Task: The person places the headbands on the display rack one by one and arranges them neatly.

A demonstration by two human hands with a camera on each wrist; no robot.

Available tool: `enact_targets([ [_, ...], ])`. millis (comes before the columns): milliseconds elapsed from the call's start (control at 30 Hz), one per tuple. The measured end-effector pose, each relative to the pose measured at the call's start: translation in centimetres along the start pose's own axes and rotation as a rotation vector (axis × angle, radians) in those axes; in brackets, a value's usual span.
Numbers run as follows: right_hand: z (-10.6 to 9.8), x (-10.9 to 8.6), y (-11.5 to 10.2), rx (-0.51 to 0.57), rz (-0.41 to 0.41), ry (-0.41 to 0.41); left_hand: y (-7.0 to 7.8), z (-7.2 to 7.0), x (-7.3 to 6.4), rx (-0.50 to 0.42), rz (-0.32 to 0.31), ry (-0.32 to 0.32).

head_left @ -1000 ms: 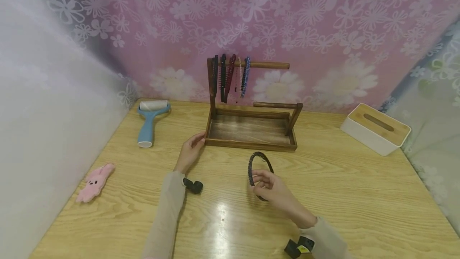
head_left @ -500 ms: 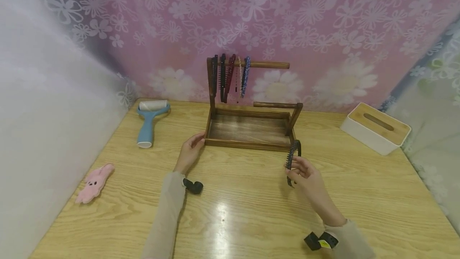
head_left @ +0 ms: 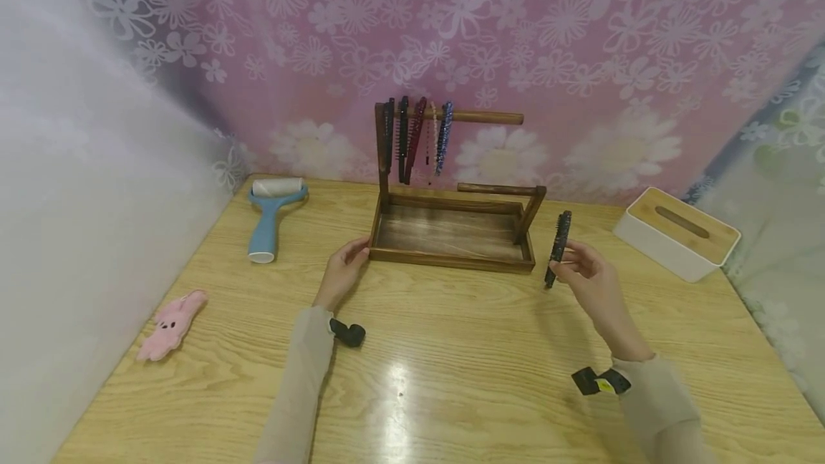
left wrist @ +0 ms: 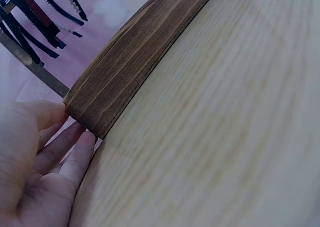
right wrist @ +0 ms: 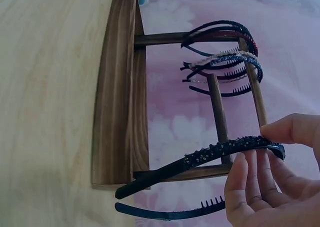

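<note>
My right hand [head_left: 596, 285] pinches a black headband [head_left: 557, 249] studded with small glittering beads, above the table and just right of the rack. In the right wrist view its thumb and fingers hold the beaded band [right wrist: 220, 148], and the comb-toothed other arm hangs below. My left hand [head_left: 341, 274] touches the front left corner of a dark wooden rack [head_left: 451, 261]; in the left wrist view the fingertips [left wrist: 86, 139] press at the end of its front wall [left wrist: 125, 62]. Several headbands [head_left: 415, 138] hang on the upper bar [head_left: 490, 117]. The lower bar [head_left: 493, 188] carries nothing.
A blue lint roller [head_left: 264, 228] lies left of the rack, with a pink plush toy [head_left: 170, 326] nearer the left table edge. At the right stands a white tissue box [head_left: 670, 249] with a wooden lid. A pink floral curtain [head_left: 412, 27] hangs behind.
My right hand has carried the black headband rightward and away from me, from in front of the rack to beyond its right end, turning it nearly edge-on. My left hand stays at the corner.
</note>
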State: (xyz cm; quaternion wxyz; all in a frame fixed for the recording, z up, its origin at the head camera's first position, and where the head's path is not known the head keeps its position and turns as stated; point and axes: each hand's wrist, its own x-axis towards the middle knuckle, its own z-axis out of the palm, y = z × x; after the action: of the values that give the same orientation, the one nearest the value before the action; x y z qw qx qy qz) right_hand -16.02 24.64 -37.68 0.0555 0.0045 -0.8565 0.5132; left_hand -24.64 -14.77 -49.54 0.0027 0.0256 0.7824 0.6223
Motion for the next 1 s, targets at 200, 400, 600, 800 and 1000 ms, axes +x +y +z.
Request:
enact_targets([
  [200, -0.6, 2.7, -1.0, 0.036, 0.006, -0.009, 0.0, -0.1, 0.0, -0.015, 0.01, -0.001],
  [400, -1.0, 4.8, -2.2, 0.102, -0.001, -0.03, 0.1, -0.2, 0.0, -0.025, -0.005, -0.004],
  [600, -1.0, 6.3, -3.3, 0.113, 0.027, -0.066, 2.5, -0.2, -1.2, -0.008, -0.007, -0.022],
  [800, -0.6, 7.6, -5.0, 0.098, 0.033, -0.081, 2.3, -0.1, -1.1, -0.005, -0.013, -0.019],
  [1000, -0.2, 9.0, -6.6, 0.073, 0.01, -0.08, -0.1, 0.1, 0.1, -0.023, 0.012, -0.003],
])
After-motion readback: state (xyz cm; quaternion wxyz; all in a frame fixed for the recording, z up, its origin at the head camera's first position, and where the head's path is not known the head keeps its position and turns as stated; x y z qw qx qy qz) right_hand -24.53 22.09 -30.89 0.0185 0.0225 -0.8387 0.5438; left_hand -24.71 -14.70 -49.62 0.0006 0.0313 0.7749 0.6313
